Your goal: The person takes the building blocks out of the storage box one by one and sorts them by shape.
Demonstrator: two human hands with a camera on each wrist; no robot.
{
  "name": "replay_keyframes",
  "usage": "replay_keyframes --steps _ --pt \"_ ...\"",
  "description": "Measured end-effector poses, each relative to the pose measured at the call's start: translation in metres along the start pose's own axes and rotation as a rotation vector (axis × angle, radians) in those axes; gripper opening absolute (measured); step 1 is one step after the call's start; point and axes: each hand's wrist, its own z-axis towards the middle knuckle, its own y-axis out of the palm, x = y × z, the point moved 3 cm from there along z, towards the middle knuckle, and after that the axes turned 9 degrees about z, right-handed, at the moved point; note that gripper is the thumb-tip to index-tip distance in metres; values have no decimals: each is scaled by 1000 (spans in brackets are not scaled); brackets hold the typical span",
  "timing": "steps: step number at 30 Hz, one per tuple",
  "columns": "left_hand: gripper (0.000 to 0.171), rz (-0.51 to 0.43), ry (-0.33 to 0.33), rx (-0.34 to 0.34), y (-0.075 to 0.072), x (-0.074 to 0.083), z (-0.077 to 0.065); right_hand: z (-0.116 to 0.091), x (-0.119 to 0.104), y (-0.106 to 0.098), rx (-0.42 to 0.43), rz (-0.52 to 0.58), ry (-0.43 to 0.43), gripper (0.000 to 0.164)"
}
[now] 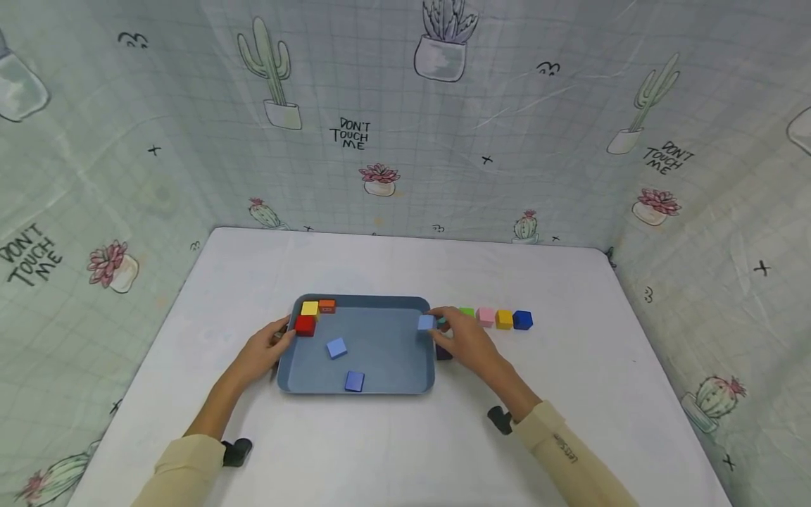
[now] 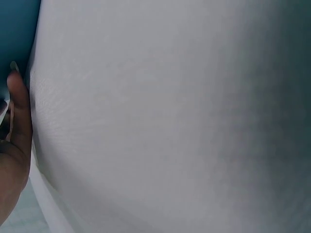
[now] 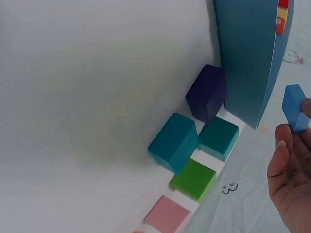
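Blue block (image 1: 426, 322) pinched in its fingers (image 3: 277, 171), the right hand (image 1: 467, 339) hovers, left hand (image 1: 261, 353) spread against the tray (image 1: 391, 352).

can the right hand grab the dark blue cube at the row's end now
Probably not yet: the right hand pinches a light blue block. Once free, it likely could; the dark blue cube looks uncovered and within reach.

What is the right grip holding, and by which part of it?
The right grip pinches a light blue block by its side nearest the palm; the exact contact points are partly hidden.
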Motion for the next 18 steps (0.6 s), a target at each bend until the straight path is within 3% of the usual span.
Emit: replay_keyframes --steps 18 --pt "60 11 8 9 0 -1 1 -12 21 -17 19 38 -45 39"
